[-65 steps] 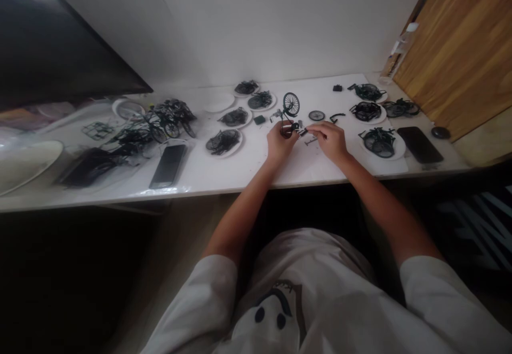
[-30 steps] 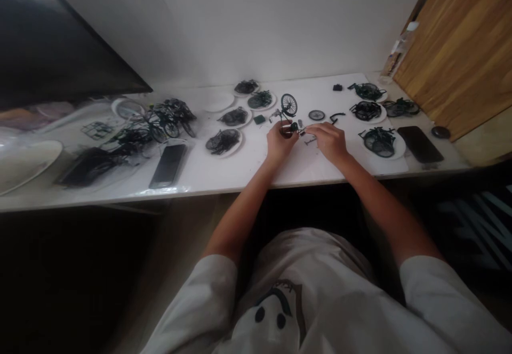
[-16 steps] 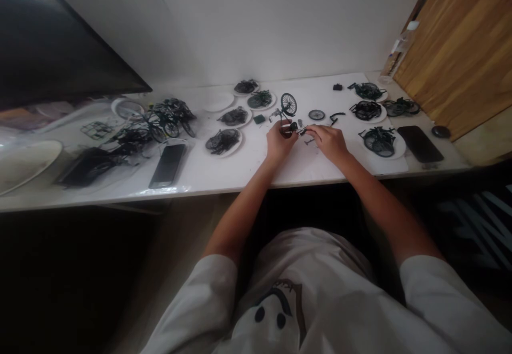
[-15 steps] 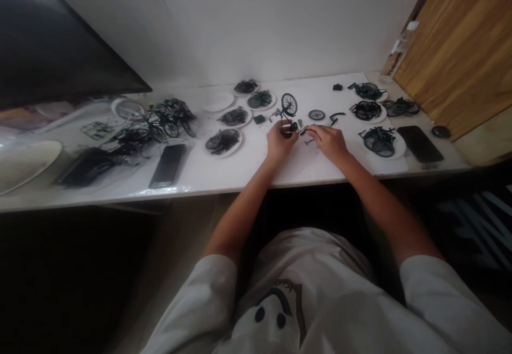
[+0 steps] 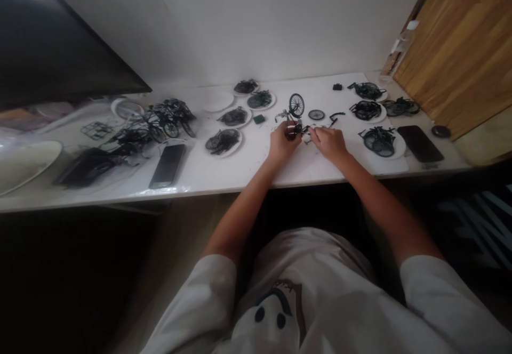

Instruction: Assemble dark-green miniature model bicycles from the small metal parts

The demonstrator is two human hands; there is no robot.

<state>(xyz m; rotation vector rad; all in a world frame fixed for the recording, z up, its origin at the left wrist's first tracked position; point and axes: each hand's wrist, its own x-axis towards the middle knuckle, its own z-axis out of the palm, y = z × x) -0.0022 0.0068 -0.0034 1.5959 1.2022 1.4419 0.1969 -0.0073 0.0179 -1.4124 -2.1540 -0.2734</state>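
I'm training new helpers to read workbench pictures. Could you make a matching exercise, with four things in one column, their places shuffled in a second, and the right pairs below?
Things
1. Model bicycle, partly assembled
2. Loose spoked wheel
3. Clear bottle with white cap
4. Round black object

Places
A. Beside the wooden panel
B. Just right of a dark phone
C. In the left hand
D. Lying flat, just beyond the right hand

Right pairs: 1-C, 2-D, 3-A, 4-B
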